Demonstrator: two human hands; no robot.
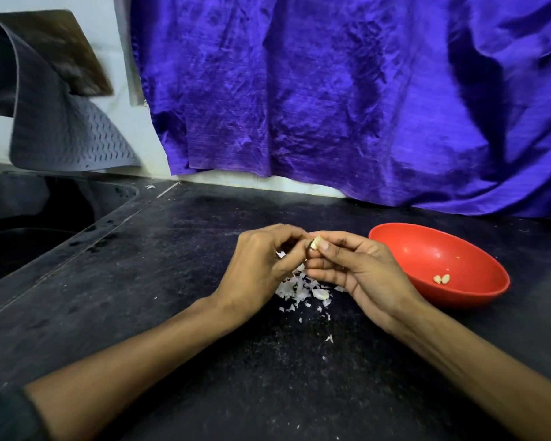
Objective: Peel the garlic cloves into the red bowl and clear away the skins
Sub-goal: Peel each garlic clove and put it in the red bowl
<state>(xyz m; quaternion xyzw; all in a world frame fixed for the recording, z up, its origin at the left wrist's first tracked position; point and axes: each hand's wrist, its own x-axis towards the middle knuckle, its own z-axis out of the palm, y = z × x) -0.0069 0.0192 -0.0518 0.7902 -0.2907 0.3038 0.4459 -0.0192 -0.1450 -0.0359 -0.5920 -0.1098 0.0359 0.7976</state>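
A pale garlic clove (315, 242) is pinched between both hands above the black counter. My left hand (261, 265) curls its fingertips against the clove's left side. My right hand (353, 268) holds the clove between thumb and fingers. Beneath the hands lies a heap of white garlic skins (303, 289), with one unpeeled clove (320, 293) among them. The red bowl (420, 249) sits just right of my right hand and holds two peeled cloves (442, 278) near its right side.
Loose skin flakes (329, 338) are scattered on the dark counter (172, 281) toward me. A sink basin (29, 237) lies at the left. A grey mat (61, 128) hangs above it. Purple cloth (331, 90) covers the back wall.
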